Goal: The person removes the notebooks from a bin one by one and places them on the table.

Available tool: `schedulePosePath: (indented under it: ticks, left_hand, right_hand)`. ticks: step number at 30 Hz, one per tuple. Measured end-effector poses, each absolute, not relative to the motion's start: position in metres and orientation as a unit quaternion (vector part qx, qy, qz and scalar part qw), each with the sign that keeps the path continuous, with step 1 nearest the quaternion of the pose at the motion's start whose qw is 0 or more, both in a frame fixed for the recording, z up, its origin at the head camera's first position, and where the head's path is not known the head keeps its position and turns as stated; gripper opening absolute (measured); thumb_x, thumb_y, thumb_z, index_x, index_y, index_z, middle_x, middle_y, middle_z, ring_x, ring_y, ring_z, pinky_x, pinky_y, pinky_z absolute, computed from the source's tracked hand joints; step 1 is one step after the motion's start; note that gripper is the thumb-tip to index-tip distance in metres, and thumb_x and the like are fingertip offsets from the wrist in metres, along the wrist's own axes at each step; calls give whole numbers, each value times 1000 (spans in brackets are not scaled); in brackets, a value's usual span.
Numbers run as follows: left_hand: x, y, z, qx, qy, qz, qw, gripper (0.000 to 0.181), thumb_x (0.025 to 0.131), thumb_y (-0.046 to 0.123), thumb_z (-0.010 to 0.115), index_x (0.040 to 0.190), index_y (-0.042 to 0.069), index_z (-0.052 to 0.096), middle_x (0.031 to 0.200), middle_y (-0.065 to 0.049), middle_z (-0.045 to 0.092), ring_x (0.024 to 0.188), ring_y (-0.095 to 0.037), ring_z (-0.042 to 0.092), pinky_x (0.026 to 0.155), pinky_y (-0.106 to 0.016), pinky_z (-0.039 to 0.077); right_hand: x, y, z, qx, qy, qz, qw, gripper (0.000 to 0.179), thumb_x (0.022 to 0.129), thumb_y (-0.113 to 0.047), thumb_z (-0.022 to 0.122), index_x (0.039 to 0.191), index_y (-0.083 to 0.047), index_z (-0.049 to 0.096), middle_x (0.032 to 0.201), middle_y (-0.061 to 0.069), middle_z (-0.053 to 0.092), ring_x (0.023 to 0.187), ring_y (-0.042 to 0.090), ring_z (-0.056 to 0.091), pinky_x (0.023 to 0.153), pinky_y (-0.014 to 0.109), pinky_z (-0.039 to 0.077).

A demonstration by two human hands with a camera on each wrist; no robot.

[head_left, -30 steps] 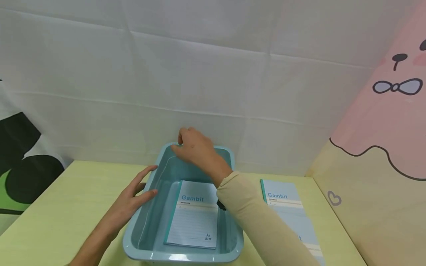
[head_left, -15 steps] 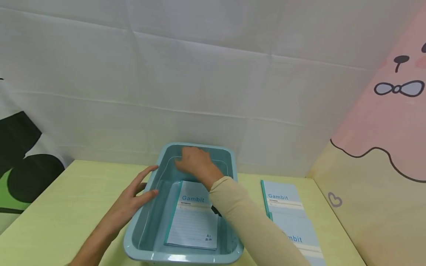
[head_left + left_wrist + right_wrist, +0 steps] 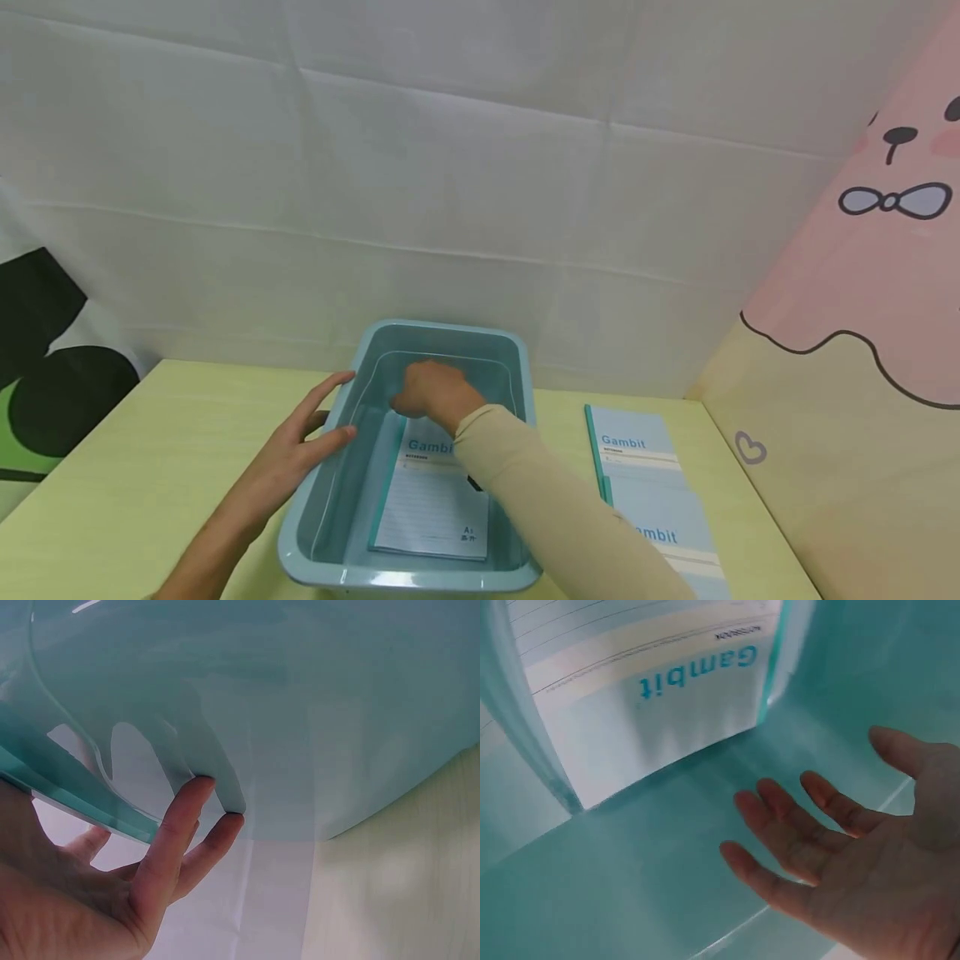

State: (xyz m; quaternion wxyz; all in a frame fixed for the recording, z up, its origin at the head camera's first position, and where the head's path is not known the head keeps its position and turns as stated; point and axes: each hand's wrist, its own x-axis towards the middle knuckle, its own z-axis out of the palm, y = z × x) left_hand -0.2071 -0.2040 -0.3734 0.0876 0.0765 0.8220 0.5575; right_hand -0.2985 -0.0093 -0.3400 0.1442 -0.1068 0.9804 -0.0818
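Observation:
A blue-green plastic basin (image 3: pixel 442 580) stands on the table, with a light blue Gambit notebook (image 3: pixel 431 517) lying flat on its bottom. My left hand (image 3: pixel 288 454) rests its fingertips against the basin's left side, fingers spread, as the left wrist view also shows. Inside the basin, near its far end, my right hand (image 3: pixel 435 392) reaches down beside the notebook's top edge. In the right wrist view this hand (image 3: pixel 855 847) has relaxed, spread fingers, holding nothing, a little apart from the notebook (image 3: pixel 667 712).
To the basin's right, two more Gambit notebooks (image 3: pixel 633 437) lie overlapping on the yellow-green table (image 3: pixel 202 425). A white cloth (image 3: pixel 450 167) hangs behind the table. A pink and cream cartoon panel (image 3: pixel 862 333) borders the right side.
My right hand has moved from over the basin's far rim down into the basin, toward the notebook. The left hand stays in place against the side.

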Motion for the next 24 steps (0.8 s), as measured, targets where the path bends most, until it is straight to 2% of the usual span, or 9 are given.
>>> schedulePosePath:
  ticks: [3,6,11,18,24]
  left_hand:
    - [-207,-204,-373,79,821,558,91,69,105,40,60,161,48,22,157,-24,45,126,-39,62,86,-48,56]
    - [-208,-203,-373,80,819,560,94,69,105,39,60,162,48,22,157,-24,46,124,-38,63,86,-46,56]
    - [-207,-204,-371,77,821,558,93,69,105,39,60,162,47,22,156,-24,46,123,-38,64,85,-47,57]
    - [-207,-205,-371,79,826,550,91,69,105,39,59,162,47,22,155,-25,47,123,-38,64,85,-46,55]
    - [-207,-203,-371,75,827,550,93,69,105,40,60,162,47,21,157,-25,45,125,-40,63,86,-48,56]
  right_hand:
    - [-295,-13,-345,-104,979,-65,163,48,102,-53,58,131,-16,70,137,1,70,125,22,66,114,47,47]
    - [-292,-14,-348,-93,978,-55,179,52,101,-56,59,133,-17,69,137,0,70,126,20,66,113,43,48]
    - [-287,-16,-350,-62,977,-67,191,66,95,-58,68,143,-13,60,138,3,69,125,20,66,109,37,51]
    - [-282,-21,-356,-53,976,-40,206,85,93,-63,68,156,-12,45,157,8,52,142,23,54,116,36,46]
    - [-278,-25,-365,-69,977,11,204,85,92,-64,69,156,-15,45,157,6,51,141,21,54,114,35,47]
